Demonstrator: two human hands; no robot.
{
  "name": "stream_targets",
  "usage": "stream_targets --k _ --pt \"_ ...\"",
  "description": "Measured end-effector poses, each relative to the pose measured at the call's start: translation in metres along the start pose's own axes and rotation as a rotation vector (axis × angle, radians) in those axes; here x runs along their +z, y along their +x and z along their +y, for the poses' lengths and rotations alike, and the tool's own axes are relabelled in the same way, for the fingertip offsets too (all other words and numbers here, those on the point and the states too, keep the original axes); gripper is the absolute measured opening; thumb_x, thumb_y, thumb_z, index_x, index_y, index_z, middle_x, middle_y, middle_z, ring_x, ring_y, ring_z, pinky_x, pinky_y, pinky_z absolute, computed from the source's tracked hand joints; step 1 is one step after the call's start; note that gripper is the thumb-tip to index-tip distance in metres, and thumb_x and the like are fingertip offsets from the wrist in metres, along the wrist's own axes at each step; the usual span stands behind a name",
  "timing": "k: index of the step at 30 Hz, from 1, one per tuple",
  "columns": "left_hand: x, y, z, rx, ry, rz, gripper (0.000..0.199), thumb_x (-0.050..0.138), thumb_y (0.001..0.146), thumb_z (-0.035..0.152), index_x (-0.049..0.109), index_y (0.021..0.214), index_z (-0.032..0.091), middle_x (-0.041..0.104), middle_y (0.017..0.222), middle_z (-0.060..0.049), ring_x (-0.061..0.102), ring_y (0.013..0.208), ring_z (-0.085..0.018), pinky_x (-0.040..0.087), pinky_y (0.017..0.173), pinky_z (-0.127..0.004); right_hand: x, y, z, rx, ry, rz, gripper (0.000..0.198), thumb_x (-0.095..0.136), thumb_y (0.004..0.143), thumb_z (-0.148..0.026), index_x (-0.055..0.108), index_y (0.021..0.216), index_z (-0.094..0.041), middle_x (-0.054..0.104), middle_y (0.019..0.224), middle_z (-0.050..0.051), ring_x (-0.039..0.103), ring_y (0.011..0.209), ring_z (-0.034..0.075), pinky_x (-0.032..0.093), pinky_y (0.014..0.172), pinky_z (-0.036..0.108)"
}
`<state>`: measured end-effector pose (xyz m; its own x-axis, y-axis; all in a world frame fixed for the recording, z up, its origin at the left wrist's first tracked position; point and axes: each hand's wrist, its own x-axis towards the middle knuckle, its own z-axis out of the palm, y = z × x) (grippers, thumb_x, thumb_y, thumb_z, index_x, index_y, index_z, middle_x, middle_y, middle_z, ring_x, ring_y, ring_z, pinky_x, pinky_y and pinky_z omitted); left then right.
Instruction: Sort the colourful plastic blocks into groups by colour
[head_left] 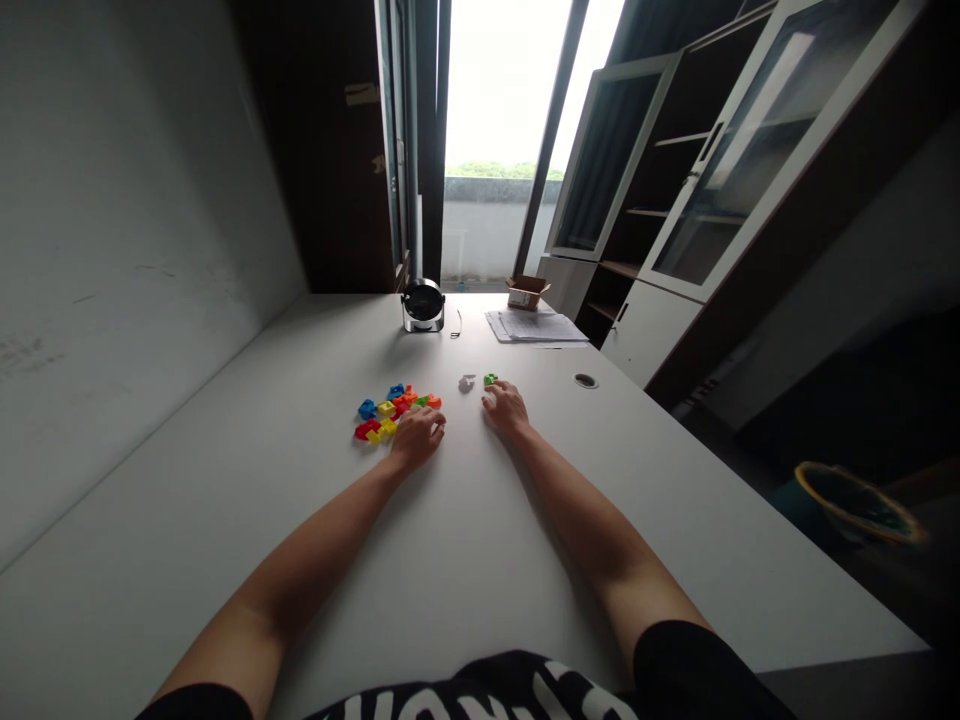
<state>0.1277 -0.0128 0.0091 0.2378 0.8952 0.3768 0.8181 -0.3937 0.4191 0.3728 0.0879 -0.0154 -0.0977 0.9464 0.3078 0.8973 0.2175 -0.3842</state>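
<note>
Small plastic building pieces in red [367, 430], yellow [387, 408], blue [367, 409] and orange [434, 401] lie in a loose pile on the white table. My left hand [417, 436] rests at the pile's right side, its fingers loosely bent and apart, partly covering the nearest pieces. Farther right, my right hand [507, 407] lies with its fingertips at a single green plastic piece [490, 379]. Its fingers are slightly spread, and the green piece shows just beyond them. Between the two hands, a little farther away, sits a grey-white plastic piece [466, 382].
Toward the table's [465, 560] far edge stand a round black-and-silver device [424, 305], papers [536, 327] and a small open cardboard box [527, 292]. A cable hole [586, 381] is near the right edge. A wall [135, 250] borders the left; a bin [859, 505] stands on the right.
</note>
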Motion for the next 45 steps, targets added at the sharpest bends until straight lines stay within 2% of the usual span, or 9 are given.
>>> stream_targets --k 8,13,18,21,25,29,33,40,45 --pt "-0.005 0.004 -0.014 -0.202 0.150 0.132 0.022 0.057 0.089 0.021 0.066 0.109 0.023 0.064 0.125 -0.011 0.050 0.123 -0.032 0.036 0.108 -0.046 -0.002 -0.006 -0.011 -0.082 0.076 0.036 0.022 0.057 0.096 -0.029 0.074 0.108 -0.023 0.064 0.128 0.008 0.055 0.121 0.024 0.042 0.106 0.037" --pt "0.000 0.003 -0.017 -0.143 0.168 0.135 0.033 0.060 0.087 0.021 0.062 0.120 0.022 0.059 0.136 -0.014 0.044 0.131 -0.033 0.029 0.114 -0.047 -0.006 -0.012 -0.025 -0.170 0.123 -0.064 0.020 0.057 0.096 -0.026 0.074 0.106 -0.024 0.069 0.116 0.006 0.062 0.105 0.021 0.047 0.093 0.032" --pt "0.003 0.002 -0.017 -0.126 0.172 0.089 0.041 0.060 0.087 0.023 0.060 0.127 0.022 0.063 0.130 -0.013 0.049 0.127 -0.032 0.028 0.115 -0.047 -0.005 -0.017 -0.046 -0.239 0.231 -0.090 0.018 0.059 0.095 -0.026 0.074 0.104 -0.024 0.071 0.107 0.005 0.065 0.095 0.019 0.049 0.088 0.031" --pt "0.003 0.002 -0.016 -0.120 0.163 0.071 0.041 0.060 0.087 0.024 0.060 0.129 0.022 0.065 0.126 -0.013 0.052 0.123 -0.031 0.031 0.113 -0.046 -0.002 -0.020 -0.059 -0.308 0.329 -0.091 0.020 0.060 0.095 -0.028 0.073 0.110 -0.025 0.070 0.112 0.004 0.066 0.099 0.020 0.050 0.091 0.032" --pt "0.004 0.002 -0.014 -0.106 0.146 0.055 0.040 0.058 0.089 0.023 0.061 0.129 0.022 0.065 0.126 -0.013 0.053 0.121 -0.031 0.036 0.109 -0.045 0.007 -0.023 -0.068 -0.407 0.335 -0.130 0.037 0.061 0.095 -0.030 0.064 0.132 -0.026 0.062 0.137 0.008 0.060 0.122 0.023 0.048 0.104 0.037" --pt "0.005 0.003 -0.014 -0.119 0.153 0.042 0.037 0.055 0.090 0.020 0.064 0.126 0.023 0.066 0.126 -0.013 0.053 0.121 -0.031 0.037 0.107 -0.046 0.020 -0.024 -0.072 -0.407 0.256 -0.157 0.056 0.061 0.094 -0.031 0.049 0.149 -0.025 0.049 0.152 0.011 0.050 0.137 0.025 0.042 0.112 0.041" --pt "0.005 0.004 -0.018 -0.185 0.199 0.066 0.036 0.054 0.090 0.017 0.066 0.123 0.022 0.065 0.125 -0.014 0.053 0.121 -0.033 0.038 0.105 -0.047 0.029 -0.024 -0.074 -0.403 0.166 -0.198 0.062 0.064 0.092 -0.032 0.046 0.152 -0.027 0.046 0.154 0.011 0.047 0.139 0.029 0.037 0.116 0.045" --pt "0.004 0.004 -0.021 -0.171 0.214 0.066 0.031 0.050 0.095 0.017 0.067 0.120 0.024 0.067 0.120 -0.013 0.055 0.116 -0.033 0.040 0.102 -0.047 0.024 -0.025 -0.071 -0.425 0.192 -0.111 0.036 0.064 0.094 -0.029 0.061 0.130 -0.025 0.060 0.137 0.008 0.055 0.127 0.023 0.043 0.108 0.037" --pt "0.002 0.005 -0.017 -0.074 0.121 0.003 0.029 0.052 0.094 0.016 0.068 0.115 0.027 0.067 0.118 -0.008 0.055 0.115 -0.027 0.040 0.106 -0.042 0.017 -0.028 -0.068 -0.391 0.180 -0.097 0.024 0.063 0.095 -0.030 0.064 0.118 -0.025 0.065 0.123 0.007 0.058 0.116 0.023 0.046 0.100 0.035"
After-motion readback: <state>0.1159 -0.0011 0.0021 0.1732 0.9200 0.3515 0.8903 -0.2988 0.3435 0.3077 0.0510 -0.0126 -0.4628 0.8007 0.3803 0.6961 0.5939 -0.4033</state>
